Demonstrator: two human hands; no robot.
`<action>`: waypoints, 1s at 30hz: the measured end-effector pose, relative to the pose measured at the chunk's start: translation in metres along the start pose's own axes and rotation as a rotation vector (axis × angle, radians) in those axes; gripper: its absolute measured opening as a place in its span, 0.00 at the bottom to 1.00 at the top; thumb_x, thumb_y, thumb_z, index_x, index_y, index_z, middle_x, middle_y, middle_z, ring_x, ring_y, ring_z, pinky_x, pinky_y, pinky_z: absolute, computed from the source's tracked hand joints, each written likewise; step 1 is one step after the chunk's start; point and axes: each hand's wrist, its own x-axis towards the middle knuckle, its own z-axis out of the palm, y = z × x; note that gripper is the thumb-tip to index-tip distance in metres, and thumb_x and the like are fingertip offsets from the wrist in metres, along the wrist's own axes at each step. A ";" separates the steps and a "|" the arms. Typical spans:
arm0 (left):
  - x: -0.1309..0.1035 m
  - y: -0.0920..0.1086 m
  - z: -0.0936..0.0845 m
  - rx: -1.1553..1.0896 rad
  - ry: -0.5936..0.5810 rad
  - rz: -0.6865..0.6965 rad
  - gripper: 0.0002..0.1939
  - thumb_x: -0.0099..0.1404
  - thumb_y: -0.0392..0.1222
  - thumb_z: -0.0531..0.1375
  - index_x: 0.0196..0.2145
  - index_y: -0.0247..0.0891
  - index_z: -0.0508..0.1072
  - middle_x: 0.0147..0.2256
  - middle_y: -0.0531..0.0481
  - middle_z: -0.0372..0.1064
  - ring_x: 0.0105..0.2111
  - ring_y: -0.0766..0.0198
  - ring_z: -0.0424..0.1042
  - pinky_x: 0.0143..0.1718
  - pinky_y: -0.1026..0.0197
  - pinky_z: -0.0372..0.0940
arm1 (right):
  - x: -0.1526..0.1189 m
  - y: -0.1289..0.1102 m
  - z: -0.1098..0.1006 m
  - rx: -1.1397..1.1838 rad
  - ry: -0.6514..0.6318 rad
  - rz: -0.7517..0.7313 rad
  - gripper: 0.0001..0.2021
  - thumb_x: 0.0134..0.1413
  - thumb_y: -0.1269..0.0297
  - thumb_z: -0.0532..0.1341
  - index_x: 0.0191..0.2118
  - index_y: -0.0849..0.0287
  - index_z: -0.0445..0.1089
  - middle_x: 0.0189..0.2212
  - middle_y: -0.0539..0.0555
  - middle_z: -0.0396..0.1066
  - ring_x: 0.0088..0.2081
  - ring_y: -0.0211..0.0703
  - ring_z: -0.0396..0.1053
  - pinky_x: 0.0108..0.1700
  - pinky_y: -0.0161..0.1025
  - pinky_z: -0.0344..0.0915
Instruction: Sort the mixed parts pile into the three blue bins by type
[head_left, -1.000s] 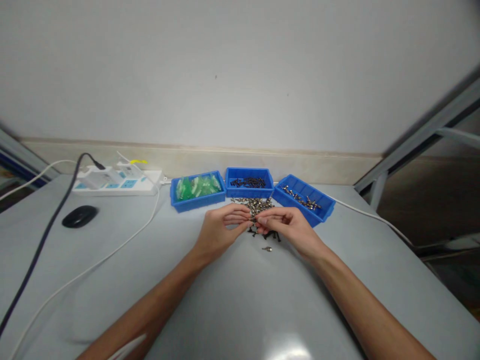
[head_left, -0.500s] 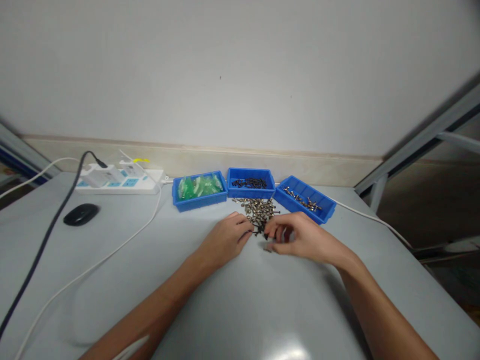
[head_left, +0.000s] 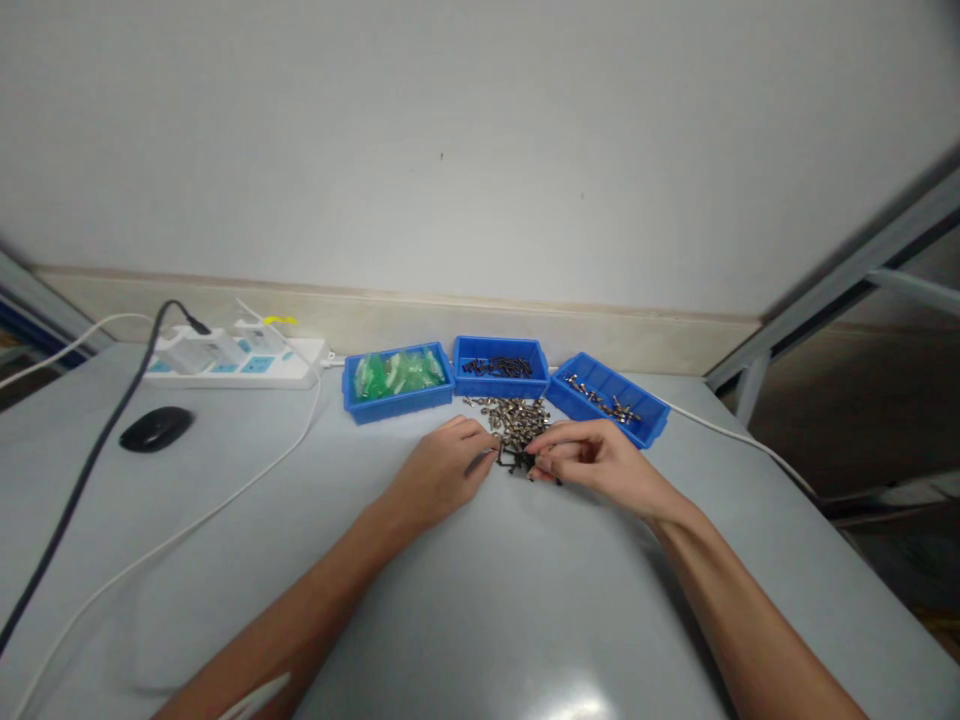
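Note:
A loose pile of silvery screws (head_left: 517, 418) lies on the grey table, with black screws (head_left: 514, 460) at its near edge. My left hand (head_left: 450, 465) is closed at the pile's left side, fingers bent together; whatever is between them is too small to make out. From the right, my right hand (head_left: 589, 458) reaches to the black screws, its thumb and fingertips pinched together over them; what they hold is hidden. Behind the pile, a blue bin (head_left: 501, 386) contains black screws, and another blue bin (head_left: 652, 432) to its right has silvery screws.
A third blue bin (head_left: 401, 404) with green plastic bags stands left of the middle one. Farther left are a white power strip (head_left: 285, 372) with plugs, a black mouse (head_left: 156, 430) and cables. A wall rises behind; a metal frame (head_left: 750, 390) stands at right.
The fingers of my right hand have closed from a looser, more spread shape and moved slightly up over the black screws. My left hand has shifted slightly left.

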 end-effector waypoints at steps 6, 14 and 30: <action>0.001 0.003 0.000 0.002 -0.012 0.004 0.07 0.70 0.34 0.56 0.40 0.34 0.75 0.37 0.44 0.73 0.40 0.56 0.71 0.45 0.54 0.68 | 0.005 0.005 0.012 0.177 0.345 -0.032 0.16 0.41 0.55 0.74 0.33 0.62 0.78 0.26 0.57 0.79 0.29 0.46 0.79 0.31 0.37 0.76; -0.001 0.003 0.010 0.045 -0.046 0.021 0.07 0.70 0.35 0.57 0.41 0.35 0.75 0.39 0.43 0.74 0.41 0.55 0.71 0.44 0.53 0.68 | 0.006 0.002 -0.006 0.404 1.048 -0.309 0.19 0.41 0.62 0.76 0.41 0.61 0.78 0.32 0.55 0.81 0.36 0.43 0.80 0.39 0.35 0.77; -0.001 0.001 0.006 -0.018 -0.017 -0.045 0.06 0.66 0.30 0.58 0.37 0.36 0.74 0.34 0.47 0.75 0.38 0.58 0.72 0.42 0.57 0.67 | -0.052 -0.026 0.071 -0.164 -0.063 -0.183 0.06 0.58 0.64 0.63 0.39 0.55 0.78 0.31 0.51 0.77 0.31 0.39 0.72 0.35 0.36 0.68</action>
